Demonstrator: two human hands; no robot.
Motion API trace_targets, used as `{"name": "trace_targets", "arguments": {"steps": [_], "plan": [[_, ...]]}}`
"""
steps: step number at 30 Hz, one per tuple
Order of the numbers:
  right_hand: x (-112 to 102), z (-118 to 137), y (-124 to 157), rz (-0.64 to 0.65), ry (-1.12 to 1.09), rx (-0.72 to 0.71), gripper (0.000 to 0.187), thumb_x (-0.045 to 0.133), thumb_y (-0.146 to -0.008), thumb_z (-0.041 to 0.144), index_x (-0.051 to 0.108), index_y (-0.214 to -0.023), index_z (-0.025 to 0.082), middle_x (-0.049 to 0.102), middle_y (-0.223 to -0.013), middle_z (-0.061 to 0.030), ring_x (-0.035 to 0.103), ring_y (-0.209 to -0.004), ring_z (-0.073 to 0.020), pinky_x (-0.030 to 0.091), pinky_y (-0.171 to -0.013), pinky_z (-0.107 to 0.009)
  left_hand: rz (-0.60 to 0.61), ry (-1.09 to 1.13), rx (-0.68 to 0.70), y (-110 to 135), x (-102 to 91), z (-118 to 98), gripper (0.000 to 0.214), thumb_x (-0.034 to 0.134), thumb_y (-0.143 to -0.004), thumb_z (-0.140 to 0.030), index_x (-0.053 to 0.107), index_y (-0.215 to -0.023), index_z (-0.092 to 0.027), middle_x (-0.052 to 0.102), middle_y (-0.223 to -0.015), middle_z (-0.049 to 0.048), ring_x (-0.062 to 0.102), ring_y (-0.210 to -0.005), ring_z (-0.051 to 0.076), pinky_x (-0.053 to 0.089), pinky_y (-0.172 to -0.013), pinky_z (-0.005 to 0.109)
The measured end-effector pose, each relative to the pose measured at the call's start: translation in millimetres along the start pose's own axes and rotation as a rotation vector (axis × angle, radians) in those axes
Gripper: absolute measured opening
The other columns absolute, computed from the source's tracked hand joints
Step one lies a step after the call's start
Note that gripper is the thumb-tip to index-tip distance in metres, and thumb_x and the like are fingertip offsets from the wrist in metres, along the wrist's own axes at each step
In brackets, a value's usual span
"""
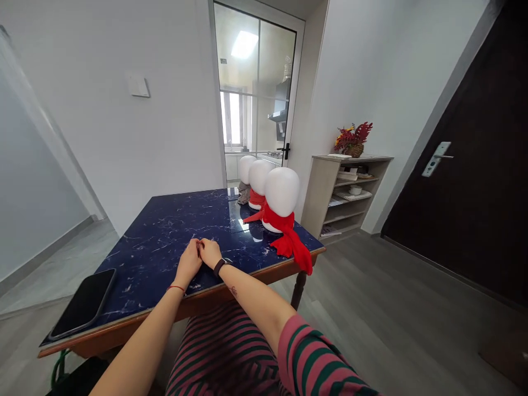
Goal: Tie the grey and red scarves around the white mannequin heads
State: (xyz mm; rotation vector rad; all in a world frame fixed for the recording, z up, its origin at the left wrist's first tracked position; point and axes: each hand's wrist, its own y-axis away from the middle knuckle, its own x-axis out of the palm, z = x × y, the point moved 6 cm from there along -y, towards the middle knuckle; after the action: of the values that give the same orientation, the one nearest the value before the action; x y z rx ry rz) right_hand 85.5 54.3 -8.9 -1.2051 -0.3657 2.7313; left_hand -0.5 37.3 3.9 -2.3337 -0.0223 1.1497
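Observation:
My left hand [191, 255] and my right hand [210, 253] rest together near the front edge of the dark blue marble-patterned table [177, 217]. Their fingers are curled in and touch each other, and no object shows between them. To their right stand three smooth white egg-shaped forms in a row. The nearest white form [282, 190] has a red scarf [289, 231] round its base, one end hanging over the table edge. Behind it, the middle white form [259, 175] wears red cloth too. Grey-brown cloth [244, 193] lies round the farthest form [246, 168].
A black phone [84, 302] lies at the table's left front corner. Past the table stands a low shelf [350, 159] with a basket of red leaves [353, 140] on top. A glass door [258, 77] is behind, and a dark door [466, 176] is at right.

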Motion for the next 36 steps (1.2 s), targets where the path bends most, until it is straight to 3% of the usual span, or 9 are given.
{"name": "trace_targets", "arguments": {"steps": [5,15,36], "plan": [[-4.1,5.5,9.5,-0.025,0.007,-0.009,0.024,0.041,-0.090,0.021,0.065,-0.095,0.019,0.070,-0.093,-0.0085,0.064,-0.086,-0.0190,0.042,-0.073,-0.025,-0.004,-0.039,-0.008,8.5,-5.1,-6.6,0.006,0.041,-0.079,-0.016,0.043,-0.081,-0.022,0.057,-0.075,0.0029,0.057,-0.067,0.019,0.042,-0.063,0.028],[-2.9,5.1,17.5,0.012,0.004,-0.054,0.025,0.043,-0.087,0.017,0.062,-0.104,0.020,0.069,-0.098,-0.0064,0.063,-0.088,-0.0172,0.041,-0.075,-0.024,0.049,0.075,-0.081,16.9,-7.1,-2.2,0.021,0.044,-0.074,-0.014,0.049,-0.094,-0.021,0.061,-0.075,0.0020,0.060,-0.070,0.018,0.043,-0.067,0.028],[-3.3,10.5,20.1,0.014,-0.051,-0.094,0.021,0.048,-0.083,0.023,0.067,-0.091,0.021,0.071,-0.090,-0.0047,0.063,-0.085,-0.0168,0.040,-0.072,-0.023,-0.020,0.248,-0.132,16.2,-7.9,14.8,0.012,0.044,-0.067,-0.015,0.047,-0.076,-0.021,0.062,-0.070,-0.0005,0.058,-0.065,0.015,0.043,-0.063,0.025]]}}
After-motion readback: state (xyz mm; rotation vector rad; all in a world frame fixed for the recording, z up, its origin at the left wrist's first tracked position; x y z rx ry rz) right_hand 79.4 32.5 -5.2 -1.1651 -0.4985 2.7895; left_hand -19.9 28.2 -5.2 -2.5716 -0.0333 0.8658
